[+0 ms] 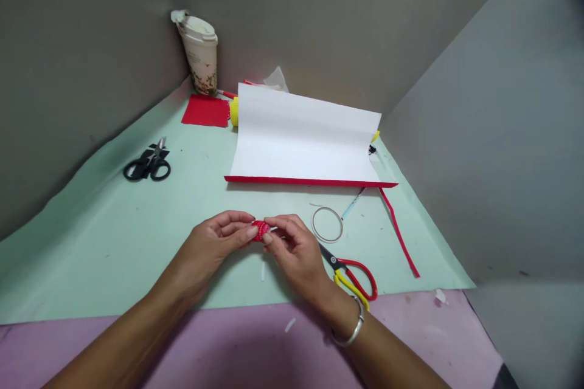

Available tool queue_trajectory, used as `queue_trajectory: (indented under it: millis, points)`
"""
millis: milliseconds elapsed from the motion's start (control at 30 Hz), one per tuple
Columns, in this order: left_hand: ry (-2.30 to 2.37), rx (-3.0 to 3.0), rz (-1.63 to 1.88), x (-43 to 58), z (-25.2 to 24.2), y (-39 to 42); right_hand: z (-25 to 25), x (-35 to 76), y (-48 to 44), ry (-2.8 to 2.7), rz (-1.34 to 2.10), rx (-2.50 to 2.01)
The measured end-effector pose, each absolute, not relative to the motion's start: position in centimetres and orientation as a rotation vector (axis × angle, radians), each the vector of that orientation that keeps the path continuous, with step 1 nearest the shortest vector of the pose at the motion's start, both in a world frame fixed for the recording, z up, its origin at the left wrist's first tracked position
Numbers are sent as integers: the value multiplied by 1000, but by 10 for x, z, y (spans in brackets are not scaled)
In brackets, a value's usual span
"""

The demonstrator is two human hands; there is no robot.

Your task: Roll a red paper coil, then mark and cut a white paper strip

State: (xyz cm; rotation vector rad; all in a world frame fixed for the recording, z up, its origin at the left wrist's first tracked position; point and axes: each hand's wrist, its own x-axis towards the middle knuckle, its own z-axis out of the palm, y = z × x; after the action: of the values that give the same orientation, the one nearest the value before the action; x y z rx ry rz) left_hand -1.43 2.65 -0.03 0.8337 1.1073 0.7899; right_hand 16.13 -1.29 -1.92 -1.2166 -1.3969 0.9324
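Observation:
Between my fingertips is a small round red piece with a white pattern [260, 231], held above the pale green sheet. My left hand [214, 240] pinches it from the left, thumb in front. From the right, my right hand [294, 249] grips its other edge with thumb and fingers. The fingers hide part of the piece, and I cannot tell what it is exactly. Close by my right hand lie scissors with red and yellow handles [349, 273], their blades partly covered by the hand. A ring-shaped roll of narrow tape [327, 224] sits just beyond them.
A curved white sheet with a red front edge [305, 140] stands behind my hands. Black-handled scissors [148, 164] lie at left, near a red rectangle [206, 110] and a lidded paper cup [201, 55]. A red strip [400, 234] lies at right. Grey walls enclose the table.

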Motion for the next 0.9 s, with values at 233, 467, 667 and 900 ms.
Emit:
queue_trajectory:
  millis: [233,467,667,900]
  points:
    - [1177,923,779,-15,0,27,-17,161,-15,-1560,672,-1237]
    - [1192,1001,733,-21,-5,27,-20,162,-15,-1695,490,-1192]
    - [1150,921,744,-19,-1,28,-16,162,-15,-1670,516,-1153]
    - [1150,974,688,-21,1,26,-12,162,-15,-1689,534,-1146]
